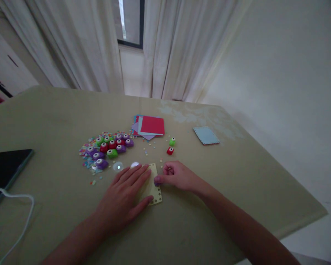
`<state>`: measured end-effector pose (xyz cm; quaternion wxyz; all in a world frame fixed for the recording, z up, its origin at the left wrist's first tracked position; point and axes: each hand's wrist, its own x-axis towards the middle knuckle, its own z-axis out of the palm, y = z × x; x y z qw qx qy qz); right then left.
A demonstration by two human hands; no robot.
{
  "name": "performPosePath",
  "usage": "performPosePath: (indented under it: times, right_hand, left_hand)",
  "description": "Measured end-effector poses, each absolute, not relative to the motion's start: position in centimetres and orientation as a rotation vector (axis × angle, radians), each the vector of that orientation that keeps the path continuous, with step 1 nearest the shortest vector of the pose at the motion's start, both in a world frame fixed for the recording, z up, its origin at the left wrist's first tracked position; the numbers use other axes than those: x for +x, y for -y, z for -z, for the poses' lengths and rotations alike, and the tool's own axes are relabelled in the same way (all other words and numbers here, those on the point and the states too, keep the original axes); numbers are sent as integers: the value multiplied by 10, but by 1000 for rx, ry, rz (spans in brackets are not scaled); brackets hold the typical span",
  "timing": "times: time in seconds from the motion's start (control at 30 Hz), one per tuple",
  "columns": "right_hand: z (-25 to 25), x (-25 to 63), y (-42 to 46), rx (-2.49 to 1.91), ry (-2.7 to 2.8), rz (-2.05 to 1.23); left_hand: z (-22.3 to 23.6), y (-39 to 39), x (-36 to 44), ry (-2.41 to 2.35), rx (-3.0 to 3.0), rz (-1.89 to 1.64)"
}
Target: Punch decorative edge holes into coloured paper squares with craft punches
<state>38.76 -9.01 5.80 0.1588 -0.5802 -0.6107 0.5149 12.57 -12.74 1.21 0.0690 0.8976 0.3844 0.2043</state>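
A pale yellow card (153, 170) lies on the table, with small shaped holes along its edges. My left hand (124, 195) rests flat on it, fingers spread, hiding much of its left side. At the card's right edge my right hand (176, 176) is closed around a small purple craft punch (156, 181), which is mostly covered by the fingers. A green punch (172, 141) and a red punch (170, 151) sit just beyond that hand. Two clear round discs, one of them the near disc (118, 167), lie by my left fingertips.
Several red, green and purple punches (112, 144) stand in a group at left, amid scattered paper confetti (85, 151). Behind is a stack of coloured cards (152, 126). A light blue card (206, 135) lies at right. A dark tablet (5, 173) and white cable (30, 206) occupy the left edge.
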Motion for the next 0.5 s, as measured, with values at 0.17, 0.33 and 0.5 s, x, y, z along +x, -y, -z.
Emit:
performPosePath:
  times: [0.17, 0.33, 0.5]
  right_hand:
    - [-56, 384, 83, -1674, 1853, -1493]
    - [-57, 383, 76, -1714, 1909, -1564]
    - [-69, 379, 69, -1783, 1997, -1606]
  left_hand:
    - [-9, 128, 132, -1162, 2712, -598]
    - [-8, 128, 133, -1172, 2736, -581]
    - [-5, 128, 133, -1174, 2737, -584]
